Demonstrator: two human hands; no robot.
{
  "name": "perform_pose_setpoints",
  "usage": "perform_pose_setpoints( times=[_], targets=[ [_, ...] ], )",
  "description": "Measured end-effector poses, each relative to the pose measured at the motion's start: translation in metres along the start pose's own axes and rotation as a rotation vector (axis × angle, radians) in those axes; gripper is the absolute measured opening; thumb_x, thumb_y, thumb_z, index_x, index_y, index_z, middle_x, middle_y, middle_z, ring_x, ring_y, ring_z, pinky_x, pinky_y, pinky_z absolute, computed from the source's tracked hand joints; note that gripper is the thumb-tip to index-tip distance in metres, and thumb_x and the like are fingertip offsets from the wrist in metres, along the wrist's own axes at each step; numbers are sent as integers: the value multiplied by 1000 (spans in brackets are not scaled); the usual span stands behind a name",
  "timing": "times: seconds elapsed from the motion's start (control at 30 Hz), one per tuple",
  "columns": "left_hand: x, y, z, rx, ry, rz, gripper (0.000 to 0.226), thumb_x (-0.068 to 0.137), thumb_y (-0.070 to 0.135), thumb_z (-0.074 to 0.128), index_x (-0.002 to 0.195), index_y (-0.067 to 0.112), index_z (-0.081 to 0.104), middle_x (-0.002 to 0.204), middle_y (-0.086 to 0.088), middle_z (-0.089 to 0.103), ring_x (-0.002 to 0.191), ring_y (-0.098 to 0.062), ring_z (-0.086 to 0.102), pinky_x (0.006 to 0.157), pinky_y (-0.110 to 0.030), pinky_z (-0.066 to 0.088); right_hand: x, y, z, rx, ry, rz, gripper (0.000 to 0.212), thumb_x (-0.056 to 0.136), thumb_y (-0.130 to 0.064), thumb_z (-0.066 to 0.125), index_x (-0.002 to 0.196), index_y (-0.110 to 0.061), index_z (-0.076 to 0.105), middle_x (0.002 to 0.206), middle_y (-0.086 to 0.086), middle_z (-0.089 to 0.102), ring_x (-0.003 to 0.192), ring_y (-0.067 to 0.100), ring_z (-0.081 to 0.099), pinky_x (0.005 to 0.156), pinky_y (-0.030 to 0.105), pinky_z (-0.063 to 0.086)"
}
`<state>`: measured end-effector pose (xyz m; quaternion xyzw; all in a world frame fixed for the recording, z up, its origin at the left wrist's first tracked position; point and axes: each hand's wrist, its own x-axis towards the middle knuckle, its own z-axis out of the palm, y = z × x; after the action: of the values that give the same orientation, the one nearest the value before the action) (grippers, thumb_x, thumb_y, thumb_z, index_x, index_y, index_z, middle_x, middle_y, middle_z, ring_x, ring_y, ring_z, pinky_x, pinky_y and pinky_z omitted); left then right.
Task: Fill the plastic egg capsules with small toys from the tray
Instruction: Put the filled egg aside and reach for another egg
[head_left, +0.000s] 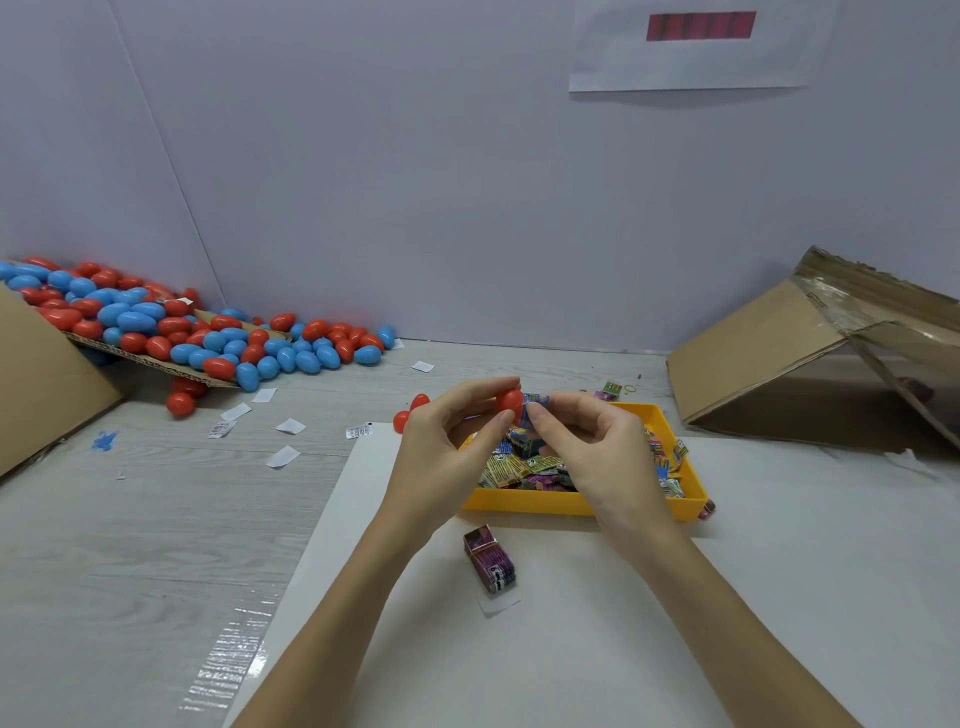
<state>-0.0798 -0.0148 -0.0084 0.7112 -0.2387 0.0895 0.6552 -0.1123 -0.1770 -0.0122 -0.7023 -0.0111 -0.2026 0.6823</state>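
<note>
Here the left hand (447, 441) pinches a red egg half (510, 402) between thumb and fingertips, while the right hand (587, 447) pinches a small toy packet (535, 408) against its opening, above the yellow tray (524, 503).

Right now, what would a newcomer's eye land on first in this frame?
Centre frame, the left hand holds a red capsule half while the right hand presses a small blue wrapped toy against it, above the yellow tray of toy packets. At far left, a heap of red and blue egg capsules spills off a cardboard flap.
</note>
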Motion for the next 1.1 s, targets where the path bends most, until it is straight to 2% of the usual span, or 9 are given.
perform_pose_setpoints(
  times=[0.2,0.3,0.4,0.5,0.63,0.8,0.9,0.97,1.1],
  targets=[
    [0,-2,2,-13,13,-9,32,96,9,71,127,17,72,113,11,77,108,-3,71,91,-18,56,-3,-4,3,36,7,12,8,93,-18,74,101,-18,76,92,-5,80,91,10,77,72,20,59],
    [-1,-2,2,8,-8,16,41,93,11,74,133,15,68,119,7,76,110,-6,71,96,-25,57,-4,-5,5,104,6,77,9,93,-18,74,101,-17,77,93,0,80,92,14,77,72,22,60],
    [-1,-3,3,186,-38,158,56,88,12,80,140,13,62,122,3,70,110,-10,70,97,-21,54,-5,-8,5,299,-13,250,21,93,-19,73,108,-4,76,98,11,79,94,20,77,77,23,61],
    [-1,-6,3,340,-18,268,56,90,14,77,143,12,59,115,3,67,108,-10,63,93,-15,49,-3,-13,2,540,-115,469,27,94,-17,71,114,2,72,104,15,77,90,19,76,79,26,62],
    [-1,-8,5,450,-57,340,58,97,17,68,152,15,49,115,1,59,109,-15,55,96,-24,48,-1,-19,-1,673,-157,612,31,89,-18,74,114,1,73,108,18,75,88,20,75,79,28,63],
    [0,-8,4,404,-45,338,56,99,18,65,153,18,49,115,4,58,109,-18,56,95,-33,51,-3,-24,0,745,-219,670,35,89,-21,74,118,-3,72,122,21,72,96,23,76,81,30,62],
    [0,-5,4,306,4,285,61,94,18,73,151,20,51,110,7,63,107,-14,61,95,-21,49,-4,-26,0,774,-222,689,24,89,-21,73,107,-5,79,119,20,73,98,24,76,83,33,62],
    [1,-4,3,241,39,256,55,90,18,79,141,21,61,110,9,69,108,-13,65,95,-19,50,-4,-26,0,786,-221,702,21,88,-21,73,102,-6,81,119,19,74,101,24,76,88,35,59],
    [2,-4,-2,150,22,260,38,87,15,81,124,20,74,106,4,71,104,-23,65,94,-30,53,-3,-24,2,748,-223,683,38,85,-23,76,117,-4,73,119,19,74,109,26,73,96,37,57]
  ],
)
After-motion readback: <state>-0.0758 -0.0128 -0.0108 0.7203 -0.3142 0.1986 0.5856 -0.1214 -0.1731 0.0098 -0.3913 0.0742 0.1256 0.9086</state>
